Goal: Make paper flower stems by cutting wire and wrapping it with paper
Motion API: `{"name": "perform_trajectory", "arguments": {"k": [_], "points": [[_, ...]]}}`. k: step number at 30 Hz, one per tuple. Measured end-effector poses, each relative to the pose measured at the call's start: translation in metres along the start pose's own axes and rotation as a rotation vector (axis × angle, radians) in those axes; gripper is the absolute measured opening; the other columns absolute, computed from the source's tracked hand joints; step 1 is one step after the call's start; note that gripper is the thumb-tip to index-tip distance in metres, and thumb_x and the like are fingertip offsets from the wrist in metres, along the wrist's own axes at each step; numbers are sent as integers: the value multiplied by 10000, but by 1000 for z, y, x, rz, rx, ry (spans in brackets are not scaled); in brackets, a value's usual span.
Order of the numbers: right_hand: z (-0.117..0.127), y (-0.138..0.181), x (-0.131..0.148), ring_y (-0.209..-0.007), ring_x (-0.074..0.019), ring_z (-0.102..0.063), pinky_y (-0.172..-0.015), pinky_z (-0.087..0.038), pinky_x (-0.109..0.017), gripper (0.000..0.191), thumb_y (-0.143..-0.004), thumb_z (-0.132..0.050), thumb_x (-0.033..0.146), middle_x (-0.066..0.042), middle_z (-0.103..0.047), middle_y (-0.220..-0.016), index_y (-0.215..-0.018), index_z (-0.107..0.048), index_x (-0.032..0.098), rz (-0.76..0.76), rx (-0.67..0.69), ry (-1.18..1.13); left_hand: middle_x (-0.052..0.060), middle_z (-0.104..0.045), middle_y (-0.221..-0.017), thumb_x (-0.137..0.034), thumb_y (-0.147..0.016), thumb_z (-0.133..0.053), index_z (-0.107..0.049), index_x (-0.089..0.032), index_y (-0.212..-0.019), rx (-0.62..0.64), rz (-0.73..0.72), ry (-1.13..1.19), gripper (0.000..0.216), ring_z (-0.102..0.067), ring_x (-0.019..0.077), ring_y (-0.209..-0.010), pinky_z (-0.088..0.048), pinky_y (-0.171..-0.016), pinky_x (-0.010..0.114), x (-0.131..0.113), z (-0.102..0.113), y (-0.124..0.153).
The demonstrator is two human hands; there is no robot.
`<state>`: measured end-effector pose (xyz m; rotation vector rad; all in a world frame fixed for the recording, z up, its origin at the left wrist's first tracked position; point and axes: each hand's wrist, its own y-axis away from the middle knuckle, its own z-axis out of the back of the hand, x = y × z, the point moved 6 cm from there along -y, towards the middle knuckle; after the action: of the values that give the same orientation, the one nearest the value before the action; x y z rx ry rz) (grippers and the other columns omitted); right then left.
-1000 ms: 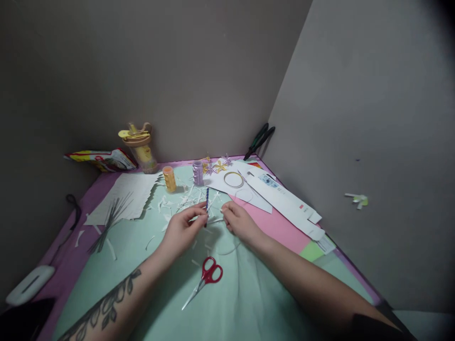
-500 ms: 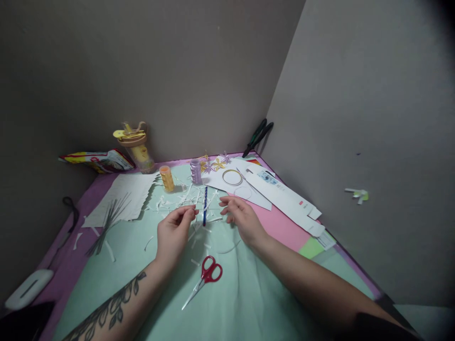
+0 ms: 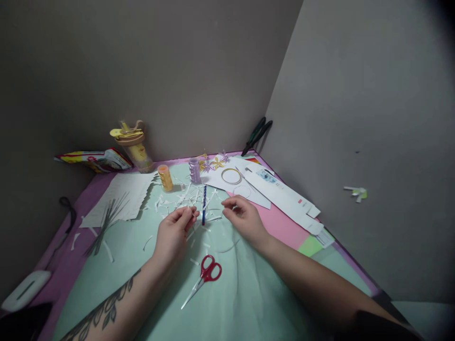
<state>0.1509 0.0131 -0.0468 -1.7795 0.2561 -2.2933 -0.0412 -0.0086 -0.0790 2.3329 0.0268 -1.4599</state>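
My left hand (image 3: 178, 225) hovers over the paper scraps with thumb and fingertips pinched together. Whatever sits in that pinch is too small to make out. To its right, my right hand (image 3: 245, 218) is held with curved fingers, the thumb slightly apart from them, and I see nothing in it. A blue pen (image 3: 204, 204) lies upright in the view between the two hands, among white paper strips (image 3: 213, 219). Red-handled scissors (image 3: 206, 274) rest on the green cloth below the hands, blades pointing toward me.
Behind the scraps stand an orange tube (image 3: 165, 178) and a purple tube (image 3: 194, 171). Star-shaped wire pieces (image 3: 217, 164), a gold ring (image 3: 231, 176) and flattened card (image 3: 284, 192) lie farther back. Pliers (image 3: 256, 136) lean on the wall. Thin grey wires (image 3: 108, 222) lie left.
My right hand's thumb and fingers have drawn closer together. My left hand has shifted very slightly, still pinched. The pen and scissors stay in place.
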Motion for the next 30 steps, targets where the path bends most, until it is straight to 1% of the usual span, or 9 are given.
{"name": "perform_trajectory", "arguments": {"k": [2,5,11,14,17,21,25,28,30], "points": [[-1,1,3,-766,-158,-553,-627,-420,-262,83,-749,-597,227,-36,-605,-809,-812,-641,195,26,7,67,45,-692,-876,-249,-666,-732,-676,-124,-740,5,10,8,156,-647,119,-781,-509,-767,219,0,0,1],[-3,1,3,-764,-161,-555,-626,-423,-261,66,-762,-578,233,-34,-604,-781,-750,-626,190,0,20,51,42,-694,-874,-251,-662,-737,-677,-126,-746,20,22,16,162,-649,117,-788,-507,-770,209,1,-2,2],[-4,-1,-5,-677,-137,-520,-616,-407,-256,101,-739,-600,267,-2,-568,-700,-696,-589,176,-130,40,-113,44,-692,-853,-281,-644,-757,-673,-123,-758,54,55,15,212,-651,123,-796,-508,-767,209,3,-5,4],[-8,0,-12,-555,-99,-438,-539,-350,-234,113,-731,-600,263,34,-501,-596,-666,-568,176,-213,72,-226,51,-696,-879,-317,-651,-755,-669,-128,-770,83,62,-12,239,-653,140,-825,-507,-776,224,4,-6,5],[-11,1,-21,-469,-76,-358,-469,-271,-219,92,-721,-584,234,60,-433,-522,-653,-555,178,-298,71,-326,53,-705,-873,-369,-673,-735,-674,-142,-804,120,23,-93,269,-651,148,-838,-501,-790,240,4,-6,5],[-13,2,-26,-446,-67,-349,-447,-246,-214,102,-703,-605,245,54,-451,-524,-645,-570,169,-356,79,-387,50,-710,-819,-393,-679,-725,-681,-145,-835,108,-55,-212,297,-648,141,-788,-499,-772,243,2,-3,2],[-10,0,-22,-477,-80,-399,-461,-301,-222,129,-718,-616,292,31,-503,-575,-704,-607,164,-308,72,-333,49,-704,-861,-351,-661,-743,-677,-139,-814,60,-12,-108,270,-656,143,-796,-513,-764,239,3,0,-1],[-4,-1,-13,-658,-131,-525,-587,-417,-249,89,-712,-624,253,-7,-577,-705,-754,-621,175,-170,22,-165,45,-698,-841,-286,-665,-743,-677,-128,-769,60,69,-23,201,-656,120,-774,-519,-740,200,7,0,-2],[-1,0,-5,-745,-152,-550,-638,-445,-262,74,-726,-613,237,-27,-587,-784,-775,-627,182,-76,-12,-52,49,-696,-824,-248,-679,-732,-680,-117,-752,57,113,-8,159,-652,107,-754,-520,-718,177,8,-1,-2]]}}
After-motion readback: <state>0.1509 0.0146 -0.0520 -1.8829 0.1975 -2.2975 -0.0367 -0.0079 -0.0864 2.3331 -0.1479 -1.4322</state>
